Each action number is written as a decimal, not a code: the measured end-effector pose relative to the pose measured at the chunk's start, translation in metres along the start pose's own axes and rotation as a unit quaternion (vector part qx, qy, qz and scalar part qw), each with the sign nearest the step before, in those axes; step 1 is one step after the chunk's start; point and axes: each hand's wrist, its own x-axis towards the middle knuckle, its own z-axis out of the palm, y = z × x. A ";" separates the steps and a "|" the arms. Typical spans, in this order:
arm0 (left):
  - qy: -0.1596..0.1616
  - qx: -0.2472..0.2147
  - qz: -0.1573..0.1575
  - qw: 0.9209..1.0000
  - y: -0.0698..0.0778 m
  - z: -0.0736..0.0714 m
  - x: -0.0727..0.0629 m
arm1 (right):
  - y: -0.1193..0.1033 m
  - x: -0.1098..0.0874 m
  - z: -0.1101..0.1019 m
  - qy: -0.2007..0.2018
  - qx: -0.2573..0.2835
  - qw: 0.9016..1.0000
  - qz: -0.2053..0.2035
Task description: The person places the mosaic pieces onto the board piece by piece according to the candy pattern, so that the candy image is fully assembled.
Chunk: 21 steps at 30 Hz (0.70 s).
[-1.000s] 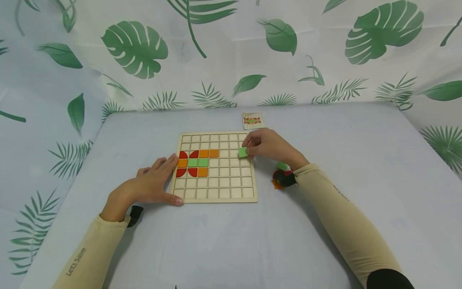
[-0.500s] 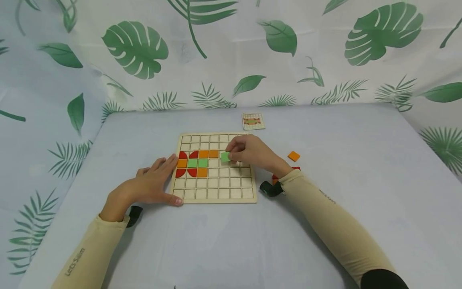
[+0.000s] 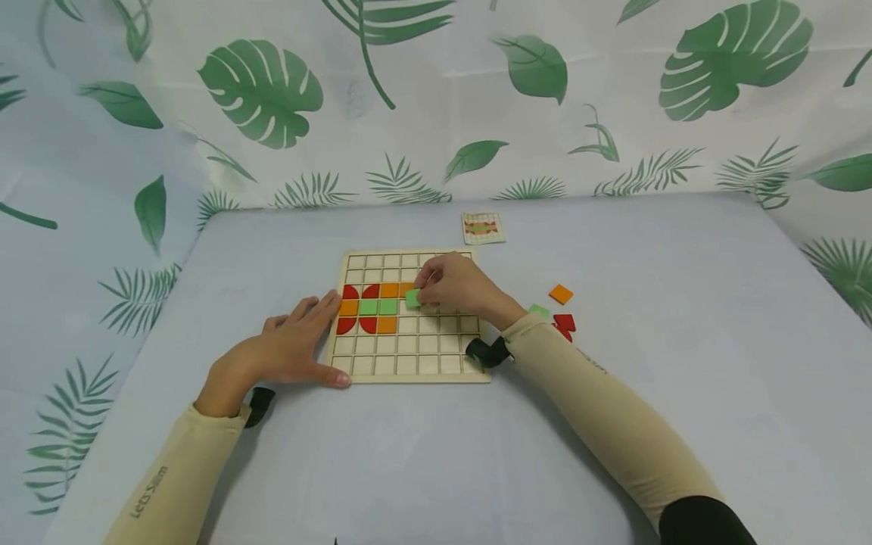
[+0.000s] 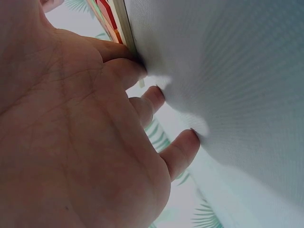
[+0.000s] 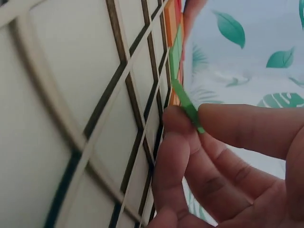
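Note:
A wooden grid board [image 3: 409, 378] lies on the table with red, orange and green tiles set in its left part. My right hand [image 3: 458, 288] is over the board, pinching a green square tile [image 3: 412, 299] between thumb and fingers. In the right wrist view that green tile [image 5: 188, 105] is tilted, its far edge right by the green tiles in the row. Along the board's left edge rests my left hand [image 3: 289, 348], fingers spread and thumb at the near left corner. The left wrist view shows its fingertips [image 4: 185, 142] on the cloth beside the board's side.
A small pattern card [image 3: 484, 228] lies behind the board. Loose tiles sit to its right: an orange square [image 3: 562, 294], a green one [image 3: 540, 311] and red pieces [image 3: 564, 324], partly hidden by the right sleeve. A leaf-print cloth [image 3: 409, 113] hangs at the back.
My right hand has carried the green tile leftward across the board, from its right edge to beside the green row. The left hand has stayed at the board's left edge.

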 end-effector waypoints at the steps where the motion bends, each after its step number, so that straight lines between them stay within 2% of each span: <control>1: 0.000 -0.001 0.000 1.000 0.000 0.000 0.000 | -0.001 0.001 0.002 0.003 -0.011 1.000 0.001; 10: 0.003 -0.008 0.004 1.000 0.002 -0.001 -0.002 | -0.010 0.004 0.013 0.009 -0.091 0.996 0.006; 15: 0.000 -0.013 0.008 1.000 0.003 -0.002 -0.004 | -0.011 0.001 0.016 0.018 -0.119 0.993 -0.013; 21: -0.002 -0.015 0.003 1.000 0.004 -0.003 -0.003 | -0.009 0.001 0.019 0.022 -0.131 0.991 -0.015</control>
